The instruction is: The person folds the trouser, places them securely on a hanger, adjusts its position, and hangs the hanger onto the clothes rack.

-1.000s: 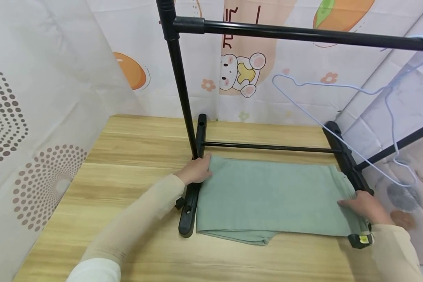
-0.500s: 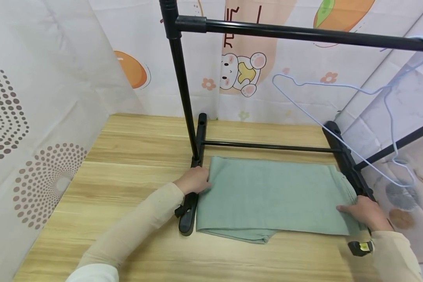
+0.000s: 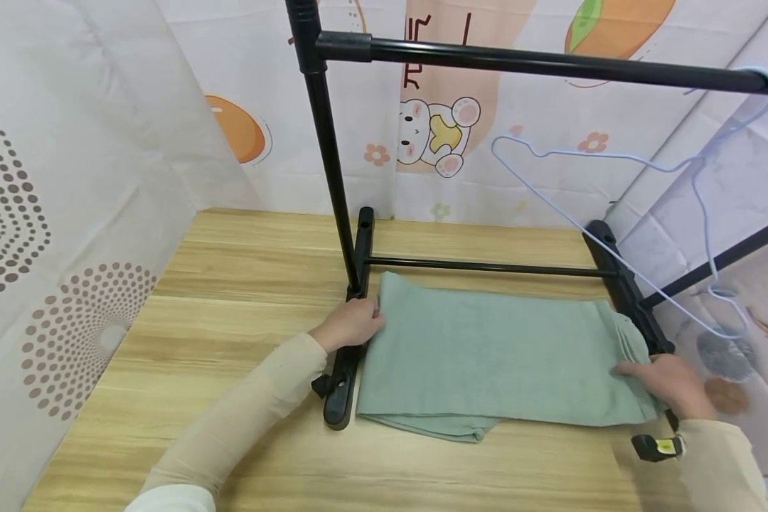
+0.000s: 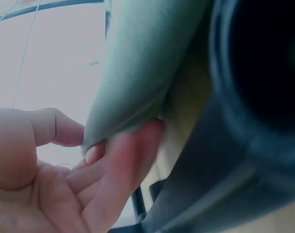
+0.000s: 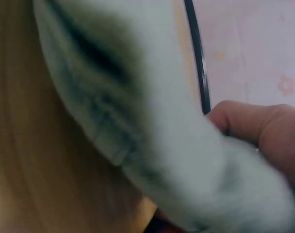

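Observation:
A folded sage-green garment [image 3: 505, 355] lies on the wooden surface between the two feet of a black clothes rack, its left and right ends lifted a little. My left hand [image 3: 348, 325] pinches its left edge beside the rack's left foot. Thumb and fingertips meet on the green fabric [image 4: 133, 58] in the left wrist view. At the opposite end, my right hand [image 3: 675, 384] grips the layered right edge, thumb on top. The right wrist view shows the fabric [image 5: 172, 121] bunched and blurred under that thumb; the other fingers are hidden beneath it.
The rack's upper bar [image 3: 518, 57] crosses above the garment. A light-blue hanger [image 3: 608, 153] hangs from it at right. The left foot [image 3: 339, 398] and lower bar [image 3: 486, 266] border the garment. Bare wood [image 3: 243, 284] extends left; printed sheets [image 3: 320, 135] enclose the back and sides.
My left hand has slid down the garment's left edge and now pinches it, raising the far left corner. The right end is lifted slightly in my right hand.

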Demonstrator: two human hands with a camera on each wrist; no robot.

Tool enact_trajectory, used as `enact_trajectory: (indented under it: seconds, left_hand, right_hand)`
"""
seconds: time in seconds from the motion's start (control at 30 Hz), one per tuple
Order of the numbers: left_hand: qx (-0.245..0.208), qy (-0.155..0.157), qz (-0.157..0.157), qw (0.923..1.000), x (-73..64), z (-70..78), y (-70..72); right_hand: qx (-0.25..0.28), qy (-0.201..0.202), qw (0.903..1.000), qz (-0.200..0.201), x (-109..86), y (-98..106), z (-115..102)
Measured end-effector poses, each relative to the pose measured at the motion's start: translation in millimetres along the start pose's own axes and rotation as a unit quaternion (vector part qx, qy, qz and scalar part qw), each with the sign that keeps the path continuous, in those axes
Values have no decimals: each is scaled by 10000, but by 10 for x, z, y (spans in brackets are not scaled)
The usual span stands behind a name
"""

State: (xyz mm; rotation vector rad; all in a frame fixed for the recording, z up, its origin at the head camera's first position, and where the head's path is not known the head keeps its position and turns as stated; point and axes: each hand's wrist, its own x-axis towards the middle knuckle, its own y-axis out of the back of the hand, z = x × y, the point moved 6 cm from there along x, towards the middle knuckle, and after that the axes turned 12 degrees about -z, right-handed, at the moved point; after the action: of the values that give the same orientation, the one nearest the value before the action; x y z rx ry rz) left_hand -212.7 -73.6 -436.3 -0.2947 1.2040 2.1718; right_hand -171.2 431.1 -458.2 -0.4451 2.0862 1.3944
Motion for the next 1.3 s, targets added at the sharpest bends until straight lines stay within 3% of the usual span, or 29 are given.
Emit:
enact_trajectory:
  seconds: [0.13,0.27,0.4,0.6,0.77,1.03,1.17,1.3]
  left_hand:
    - [-281,9,-679,9973,15,18,-124]
    - [-345,121,-966,9947,18,10,-197]
    - [-438,61,-720,9964,1,0,-179]
    - [-1007,216,-377,9940,-66,-90,-103]
    - [-1375,290,-334,9895,-114,-156,-79]
    - [-2063,95,-361,9778,-206,-211,12]
    - [-2255,120,-442,9732,-255,-266,67]
    - [-2200,264,-450,9741,-285,-343,83]
  right_hand:
    - [162,52,9997,-190,18,-96,-7]
    - [59,140,9998,-106,43,-148,2]
    - [-132,-58,9999,44,36,-143,26]
    - [-100,-296,9995,48,-15,-122,72]
    - [-240,-102,9996,139,-44,-92,81]
    - [-307,358,9972,588,-91,-15,13]
    - [-132,472,9979,411,-104,-38,-4]
    - [50,458,9989,63,-98,-93,-11]
